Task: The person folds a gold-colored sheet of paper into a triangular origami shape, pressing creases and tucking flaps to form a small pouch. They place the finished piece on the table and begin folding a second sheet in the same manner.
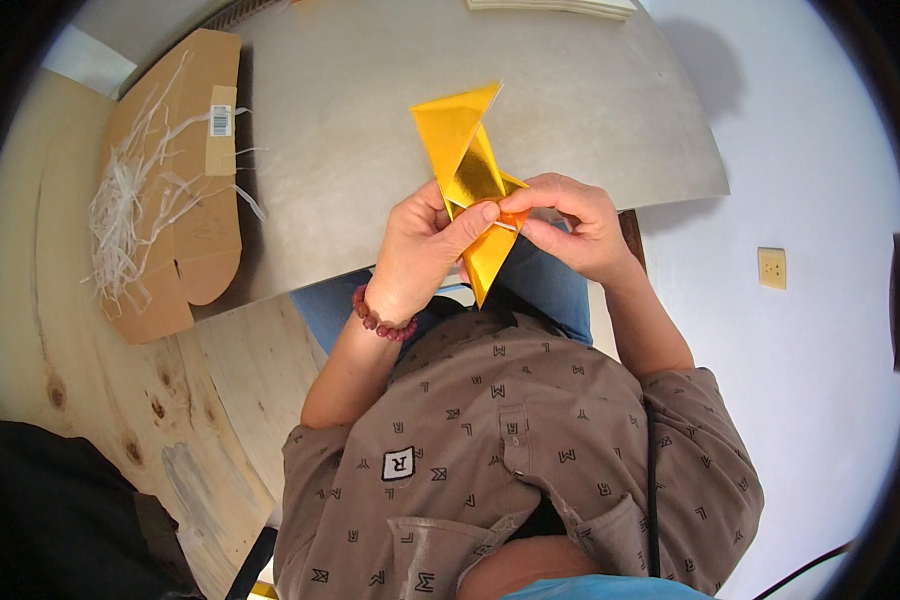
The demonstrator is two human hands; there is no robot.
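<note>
A folded piece of shiny gold paper is held up over the near edge of the table, with pointed flaps at its top and bottom. My left hand grips its left side, thumb pressed across the middle and the fingers partly hidden behind it. At the right side, my right hand pinches a small flap of the paper between thumb and fingers. A thin whitish edge shows between the two hands where the paper is folded over. A dark red bead bracelet circles my left wrist.
Left on the grey table lies a piece of brown cardboard carrying a tangle of white strips. A stack of pale sheets sits at the far edge. To the right is a white wall with a socket.
</note>
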